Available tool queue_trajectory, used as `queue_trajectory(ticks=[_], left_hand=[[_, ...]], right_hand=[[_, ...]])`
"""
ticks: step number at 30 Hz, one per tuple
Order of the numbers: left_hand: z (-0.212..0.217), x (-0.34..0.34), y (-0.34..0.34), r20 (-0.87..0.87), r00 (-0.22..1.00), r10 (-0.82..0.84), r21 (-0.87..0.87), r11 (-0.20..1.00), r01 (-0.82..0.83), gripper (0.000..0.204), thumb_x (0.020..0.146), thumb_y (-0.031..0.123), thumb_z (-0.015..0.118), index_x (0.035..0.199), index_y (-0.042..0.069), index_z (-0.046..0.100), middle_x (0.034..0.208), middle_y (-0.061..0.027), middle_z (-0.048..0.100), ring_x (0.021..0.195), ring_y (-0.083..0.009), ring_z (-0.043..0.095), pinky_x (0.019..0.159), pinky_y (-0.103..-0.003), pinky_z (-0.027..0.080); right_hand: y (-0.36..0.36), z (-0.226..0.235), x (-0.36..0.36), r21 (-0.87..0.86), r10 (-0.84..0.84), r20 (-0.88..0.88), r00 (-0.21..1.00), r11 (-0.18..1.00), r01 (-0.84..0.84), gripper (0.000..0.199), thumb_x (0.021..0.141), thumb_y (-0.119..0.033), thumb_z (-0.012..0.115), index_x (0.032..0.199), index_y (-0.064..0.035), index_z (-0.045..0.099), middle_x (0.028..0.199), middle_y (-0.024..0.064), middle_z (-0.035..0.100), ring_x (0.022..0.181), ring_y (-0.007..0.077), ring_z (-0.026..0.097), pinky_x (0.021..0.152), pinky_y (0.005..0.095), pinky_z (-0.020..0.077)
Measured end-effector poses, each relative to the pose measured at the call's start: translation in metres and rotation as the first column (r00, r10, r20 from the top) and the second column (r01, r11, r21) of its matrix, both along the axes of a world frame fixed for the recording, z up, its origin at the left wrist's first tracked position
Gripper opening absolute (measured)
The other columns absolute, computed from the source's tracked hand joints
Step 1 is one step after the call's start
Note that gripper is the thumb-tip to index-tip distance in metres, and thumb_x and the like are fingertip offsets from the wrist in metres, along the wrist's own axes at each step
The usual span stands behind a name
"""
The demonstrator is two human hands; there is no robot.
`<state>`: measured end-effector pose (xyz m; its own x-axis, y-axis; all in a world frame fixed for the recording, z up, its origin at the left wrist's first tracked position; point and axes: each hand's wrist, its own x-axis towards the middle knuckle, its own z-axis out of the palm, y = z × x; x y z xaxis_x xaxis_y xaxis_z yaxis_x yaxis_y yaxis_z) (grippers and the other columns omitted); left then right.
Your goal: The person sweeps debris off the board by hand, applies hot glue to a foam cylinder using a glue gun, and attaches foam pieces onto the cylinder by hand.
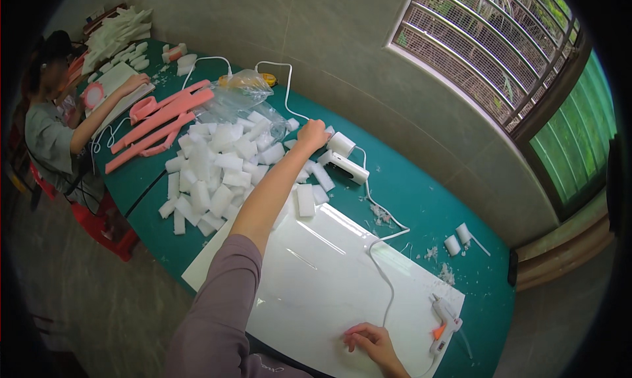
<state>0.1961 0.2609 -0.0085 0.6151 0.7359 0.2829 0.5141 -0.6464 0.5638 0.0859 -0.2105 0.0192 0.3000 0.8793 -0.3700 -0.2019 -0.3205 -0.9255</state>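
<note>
Left hand (313, 135) is stretched far forward on a straight arm, its grip closed over the far edge of the white foam block pile (217, 174); what it clamps cannot be told. Right hand (372, 342) rests fingers-down, grip apart and empty, on the white board (316, 279) nearer than the pile, left of 1 glue gun (444, 322). Advice: pinch 1 block cleanly, clear of the cable (378, 207).

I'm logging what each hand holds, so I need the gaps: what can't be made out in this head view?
- Left hand: seen from behind over the white foam blocks; its fingers hide any grip.
- Right hand: rests on the white sheet; forearm cut off by the lower edge.
- Glue gun: nozzle too small.
</note>
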Motion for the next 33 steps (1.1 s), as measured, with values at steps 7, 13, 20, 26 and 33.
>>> queue_trajectory(ticks=[7,13,20,26,33], left_hand=[[-0.014,0.014,0.030,0.039,0.993,-0.115,-0.196,0.973,0.120,0.029,0.062,0.027,0.071,0.081,0.007,0.064,0.080,-0.0158,0.063,0.076,-0.0279,0.061,0.071,-0.034,0.049],[0.004,-0.013,0.063,0.468,0.884,-0.015,-0.283,0.945,0.166,0.034,0.067,0.023,0.070,0.092,0.006,0.055,0.075,-0.0103,0.064,0.065,-0.0170,0.063,0.063,-0.028,0.049],[0.064,-0.079,0.055,0.852,0.518,0.075,-0.431,0.661,0.614,0.019,0.083,0.010,0.056,0.100,0.001,0.052,0.090,-0.0067,0.057,0.083,-0.0134,0.056,0.074,-0.024,0.047],[0.098,-0.096,0.040,0.785,0.610,-0.109,-0.397,0.668,0.630,0.018,0.087,0.014,0.048,0.102,0.003,0.050,0.094,-0.0046,0.056,0.087,-0.0151,0.056,0.079,-0.028,0.045],[0.017,-0.101,0.022,-0.311,0.928,-0.208,0.095,0.964,0.248,0.036,0.089,0.033,0.032,0.119,0.014,0.031,0.112,-0.0178,0.054,0.106,-0.0351,0.049,0.097,-0.055,0.019]], right_hand=[[0.005,-0.006,0.010,0.040,0.013,-0.032,0.999,0.999,-0.012,0.015,0.086,-0.002,0.048,0.097,0.0048,0.055,0.081,0.0088,0.059,0.067,0.0122,0.055,0.066,0.0233,0.0454],[0.007,-0.005,0.007,0.056,0.028,-0.035,0.999,0.998,-0.026,0.015,0.085,-0.003,0.050,0.097,0.0042,0.056,0.081,0.0082,0.059,0.067,0.0111,0.055,0.066,0.0224,0.0453],[0.002,0.002,0.000,0.062,0.073,0.164,0.984,0.995,-0.084,0.013,0.084,-0.007,0.054,0.093,0.0001,0.059,0.079,0.0060,0.061,0.067,0.0105,0.057,0.062,0.0214,0.0458],[-0.002,0.006,-0.007,0.165,0.088,0.432,0.898,0.971,-0.175,0.013,0.081,-0.009,0.056,0.091,-0.0031,0.060,0.079,0.0075,0.062,0.067,0.0129,0.059,0.060,0.0230,0.0464],[0.001,0.009,-0.011,0.170,0.104,0.500,0.860,0.962,-0.215,0.011,0.081,-0.008,0.056,0.088,-0.0027,0.061,0.076,0.0075,0.062,0.069,0.0144,0.061,0.062,0.0236,0.0464]])
